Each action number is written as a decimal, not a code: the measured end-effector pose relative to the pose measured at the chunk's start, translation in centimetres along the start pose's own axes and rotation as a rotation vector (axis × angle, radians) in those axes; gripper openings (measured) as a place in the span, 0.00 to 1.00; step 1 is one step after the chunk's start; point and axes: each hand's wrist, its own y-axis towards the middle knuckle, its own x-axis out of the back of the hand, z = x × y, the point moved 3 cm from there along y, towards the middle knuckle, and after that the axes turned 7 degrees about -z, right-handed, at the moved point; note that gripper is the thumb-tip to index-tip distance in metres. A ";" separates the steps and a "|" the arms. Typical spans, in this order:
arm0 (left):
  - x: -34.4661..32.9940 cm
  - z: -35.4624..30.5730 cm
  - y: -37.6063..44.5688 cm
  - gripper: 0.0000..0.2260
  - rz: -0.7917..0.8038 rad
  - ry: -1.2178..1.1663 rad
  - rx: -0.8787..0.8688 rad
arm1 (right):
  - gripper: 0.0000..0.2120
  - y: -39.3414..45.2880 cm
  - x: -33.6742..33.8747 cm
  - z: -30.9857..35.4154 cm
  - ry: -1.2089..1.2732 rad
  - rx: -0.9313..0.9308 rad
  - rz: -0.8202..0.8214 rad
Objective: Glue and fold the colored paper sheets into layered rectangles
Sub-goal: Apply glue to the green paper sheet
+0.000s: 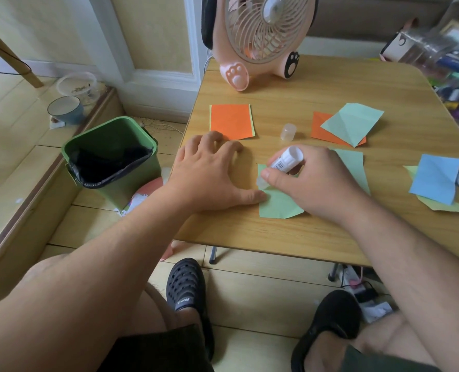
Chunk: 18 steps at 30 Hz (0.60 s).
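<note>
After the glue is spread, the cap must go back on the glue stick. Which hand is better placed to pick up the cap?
Left, probably. The right hand grips the glue stick on the green sheet. The left hand lies flat, holding nothing; the cap stands beyond its fingertips.

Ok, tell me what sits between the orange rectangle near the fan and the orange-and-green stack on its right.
In the head view, only the glue stick's clear cap stands on the bare table between the orange rectangle and the stack.

A low wooden table [330, 84] stands on pale floorboards [13, 124] beside a white-trimmed wall [153, 36].
</note>
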 end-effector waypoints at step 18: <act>0.1 0.1 0.1 0.49 0.032 0.004 -0.009 | 0.06 -0.1 2.2 -1.8 -0.013 -0.048 0.028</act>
